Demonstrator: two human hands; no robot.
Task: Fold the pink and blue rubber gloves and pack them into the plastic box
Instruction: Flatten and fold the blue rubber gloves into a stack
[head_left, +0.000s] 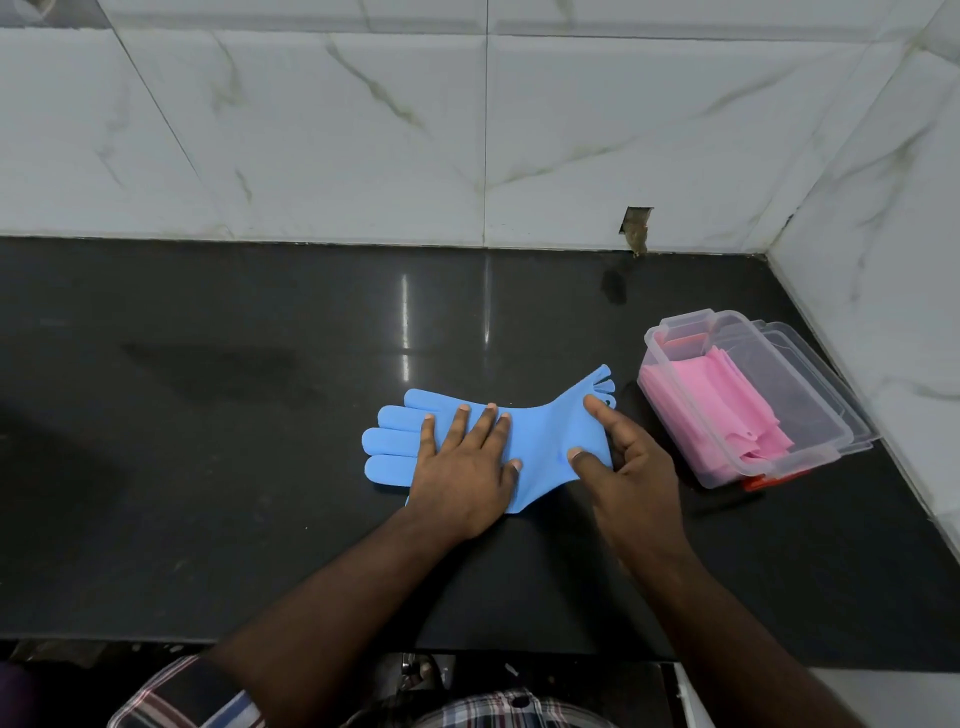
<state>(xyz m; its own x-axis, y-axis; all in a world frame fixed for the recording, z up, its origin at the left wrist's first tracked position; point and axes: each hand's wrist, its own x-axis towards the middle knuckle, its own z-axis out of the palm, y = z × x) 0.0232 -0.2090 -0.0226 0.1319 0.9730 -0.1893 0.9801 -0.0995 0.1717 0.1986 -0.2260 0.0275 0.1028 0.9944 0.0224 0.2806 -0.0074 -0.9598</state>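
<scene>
Blue rubber gloves (540, 436) lie flat on the black counter (208, 467), one set of fingers pointing left, another set at the upper right near the box. My left hand (465, 467) presses flat on the gloves with straight fingers. My right hand (628, 462) rests on their right edge, thumb and index finger spread on the rubber, the other fingers curled off the edge. The clear plastic box (670, 395) stands open to the right, with folded pink gloves (727, 410) inside.
The box's clear lid (826, 374) lies under or behind the box, near the right wall. White marble-look tiled walls (467, 130) close the back and right sides. The counter's front edge runs just below my forearms.
</scene>
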